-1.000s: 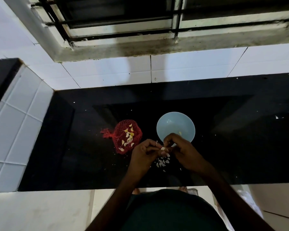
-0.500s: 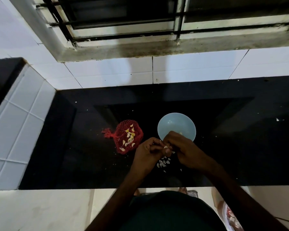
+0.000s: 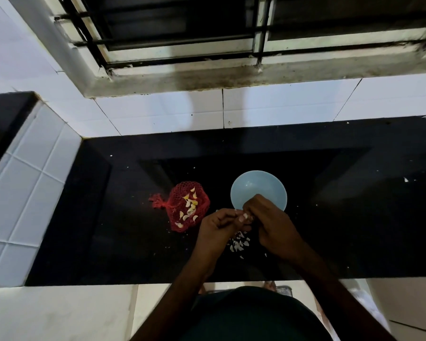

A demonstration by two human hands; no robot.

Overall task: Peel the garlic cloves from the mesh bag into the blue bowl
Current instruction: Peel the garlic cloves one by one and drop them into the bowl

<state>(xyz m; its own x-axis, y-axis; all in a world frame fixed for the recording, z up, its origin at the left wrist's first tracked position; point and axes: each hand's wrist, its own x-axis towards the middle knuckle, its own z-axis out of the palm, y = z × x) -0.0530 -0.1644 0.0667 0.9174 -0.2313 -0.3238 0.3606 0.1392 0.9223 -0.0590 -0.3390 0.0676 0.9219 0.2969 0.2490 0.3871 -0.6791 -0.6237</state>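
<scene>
While both hands meet just near of the bowl, a small pale garlic clove [image 3: 244, 216] sits pinched between them, the left hand [image 3: 217, 228] curled on it from the left and the right hand [image 3: 274, 226] clamped on it from the right. One round, smooth blue bowl [image 3: 246, 185] stands just beyond; the right hand covers its near side, so I can't tell its contents. To its left, one knotted red mesh bag [image 3: 176, 196] holds about ten pale, curved cloves [image 3: 191, 211]. Papery white peels [image 3: 239, 243] lie scattered under the hands on the glossy black counter [image 3: 123, 217].
</scene>
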